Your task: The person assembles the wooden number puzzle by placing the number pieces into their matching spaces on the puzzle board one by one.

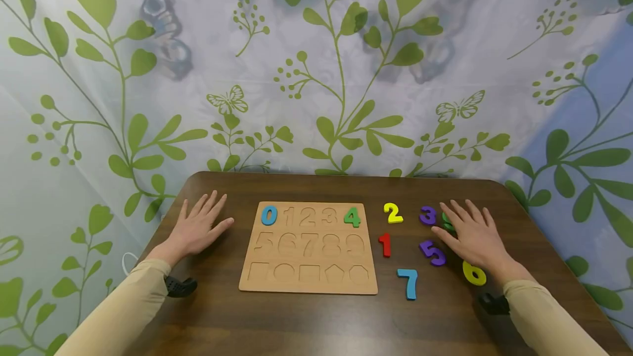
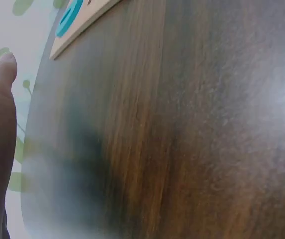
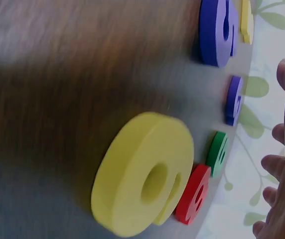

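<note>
Left arm: reaches in from the lower left, sleeve (image 1: pixel 118 306) to the wrist, a black wrist unit (image 1: pixel 180 287) on the thumb side.
Left hand: my left hand (image 1: pixel 198 228) is palm down over the left side of the table (image 1: pixel 237 317), fingers pointing away from me.
Left fingers: straight and apart, thumb out toward the board; nothing held. Contact with the tabletop: I cannot tell.
Board: the wooden board (image 1: pixel 309 286) lies flat between my hands, apart from both.
Board contents: blue 0 (image 1: pixel 264 216) at top left, green 4 (image 1: pixel 353 216) at top right; 1, 2 and 3 recesses bare between them.
Right arm: reaches in from the lower right, matching sleeve.
Right hand: my right hand (image 1: pixel 473 240) is palm down above the loose digits, partly covering the green digit (image 1: pixel 448 218).
Right fingers: extended and separated, thumb toward the gap between purple 3 (image 1: pixel 431 215) and purple 5 (image 1: pixel 433 253); nothing gripped.
Nearest my right wrist: yellow 6 (image 1: pixel 467 271), with a red digit (image 3: pixel 185 209) just beyond it in the wrist view.
Beside the board: yellow 2 (image 1: pixel 393 214), red 1 (image 1: pixel 386 245) and blue 7 (image 1: pixel 411 285), along its right side.
</note>
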`<state>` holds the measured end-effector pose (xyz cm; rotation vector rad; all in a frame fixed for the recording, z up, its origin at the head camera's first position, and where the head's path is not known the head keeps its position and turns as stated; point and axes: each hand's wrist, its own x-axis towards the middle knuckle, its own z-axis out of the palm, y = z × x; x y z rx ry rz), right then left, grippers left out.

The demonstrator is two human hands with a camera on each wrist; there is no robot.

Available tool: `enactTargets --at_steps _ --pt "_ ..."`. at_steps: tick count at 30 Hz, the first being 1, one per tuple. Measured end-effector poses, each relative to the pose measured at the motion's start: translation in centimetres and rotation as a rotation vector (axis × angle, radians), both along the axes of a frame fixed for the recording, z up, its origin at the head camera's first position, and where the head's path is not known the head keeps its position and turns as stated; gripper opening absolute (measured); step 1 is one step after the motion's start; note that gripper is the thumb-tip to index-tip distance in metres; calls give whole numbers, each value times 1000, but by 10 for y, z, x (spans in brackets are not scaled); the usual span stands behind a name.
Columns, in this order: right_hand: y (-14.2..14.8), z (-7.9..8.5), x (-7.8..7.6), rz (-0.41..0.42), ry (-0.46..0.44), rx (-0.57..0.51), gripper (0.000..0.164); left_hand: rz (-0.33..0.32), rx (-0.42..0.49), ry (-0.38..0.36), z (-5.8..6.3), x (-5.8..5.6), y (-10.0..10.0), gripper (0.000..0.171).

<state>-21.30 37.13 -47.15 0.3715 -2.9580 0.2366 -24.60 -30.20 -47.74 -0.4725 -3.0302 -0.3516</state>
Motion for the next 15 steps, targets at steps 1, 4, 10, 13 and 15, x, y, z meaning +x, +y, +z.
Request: enactTargets --at_steps 1,4,10,13,15 --pt "-2 0 0 10 1 -7 80 -8 6 7 0 1 1 81" --pt "-8 2 2 48 8 -33 79 -30 7 9 5 6 5 79" --pt "-25 4 3 127 9 -65 76 -108 20 -20 12 17 15 75" --pt "-34 4 4 148 -12 -69 77 -163 41 -18 12 22 22 73" --pt "-40 4 4 159 -24 -75 77 -202 63 -12 12 26 26 72"
